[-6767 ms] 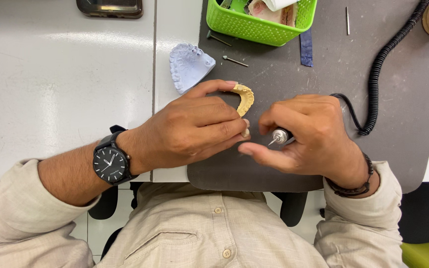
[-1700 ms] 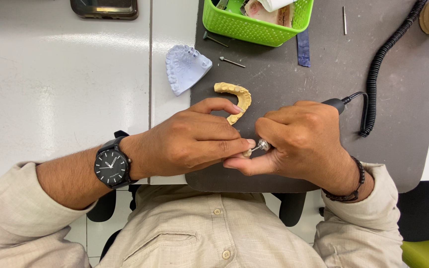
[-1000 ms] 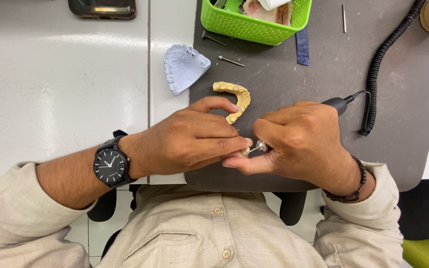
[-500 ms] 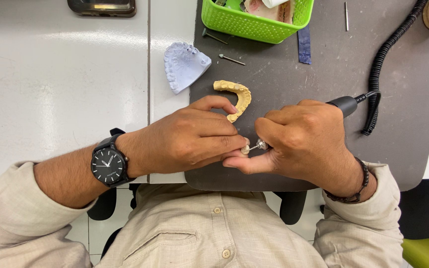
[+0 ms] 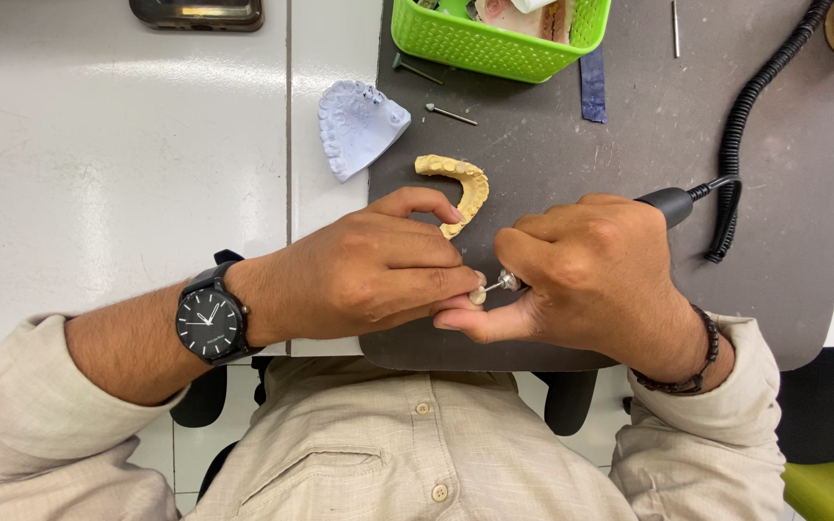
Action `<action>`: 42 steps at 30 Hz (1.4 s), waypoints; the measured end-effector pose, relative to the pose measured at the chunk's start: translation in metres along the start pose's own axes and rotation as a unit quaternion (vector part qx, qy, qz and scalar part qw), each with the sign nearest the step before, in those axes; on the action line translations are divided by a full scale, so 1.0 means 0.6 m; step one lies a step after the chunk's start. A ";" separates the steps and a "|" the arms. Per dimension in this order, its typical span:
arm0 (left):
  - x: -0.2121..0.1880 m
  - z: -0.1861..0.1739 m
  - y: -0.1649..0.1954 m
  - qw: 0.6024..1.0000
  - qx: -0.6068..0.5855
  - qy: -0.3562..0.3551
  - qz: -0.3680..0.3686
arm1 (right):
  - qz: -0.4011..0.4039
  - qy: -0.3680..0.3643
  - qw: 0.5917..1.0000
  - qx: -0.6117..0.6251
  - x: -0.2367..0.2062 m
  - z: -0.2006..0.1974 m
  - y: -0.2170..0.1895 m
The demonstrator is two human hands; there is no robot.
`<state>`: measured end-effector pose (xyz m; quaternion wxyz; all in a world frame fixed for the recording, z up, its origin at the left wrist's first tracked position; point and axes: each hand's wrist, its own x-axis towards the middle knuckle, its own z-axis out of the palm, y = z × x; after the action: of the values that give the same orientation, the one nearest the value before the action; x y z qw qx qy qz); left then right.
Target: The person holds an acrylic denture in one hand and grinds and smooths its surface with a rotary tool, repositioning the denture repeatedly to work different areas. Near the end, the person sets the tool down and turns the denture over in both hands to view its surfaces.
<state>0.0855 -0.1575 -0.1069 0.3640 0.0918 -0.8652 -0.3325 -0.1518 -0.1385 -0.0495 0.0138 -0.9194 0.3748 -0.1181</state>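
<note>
At centre left of the frame, the left hand [image 5: 369,275], a round black-faced watch [image 5: 207,320] on its wrist, is curled shut, fingertips pinching a small pale piece [image 5: 477,292] at mid-frame. Above it lie a chalky blue-white dental cast [image 5: 357,125] and a rough yellow arch-shaped cast [image 5: 460,185] on the matte grey mat [image 5: 629,135]. The right hand [image 5: 596,275] is closed around a black handpiece [image 5: 670,205] with coiled cord [image 5: 755,106], its metal tip touching the piece.

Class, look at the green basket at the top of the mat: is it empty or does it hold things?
Not empty. Pale objects lie inside the green basket; what they are cannot be told.
</note>
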 end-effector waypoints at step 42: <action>-0.010 0.006 0.008 1.000 -0.006 0.011 0.001 | 0.003 0.002 0.999 0.032 -0.003 -0.004 -0.009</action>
<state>0.0874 -0.1498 -0.1093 0.3741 0.0925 -0.8593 -0.3363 -0.1499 -0.1333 -0.0469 0.0428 -0.9172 0.3735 -0.1316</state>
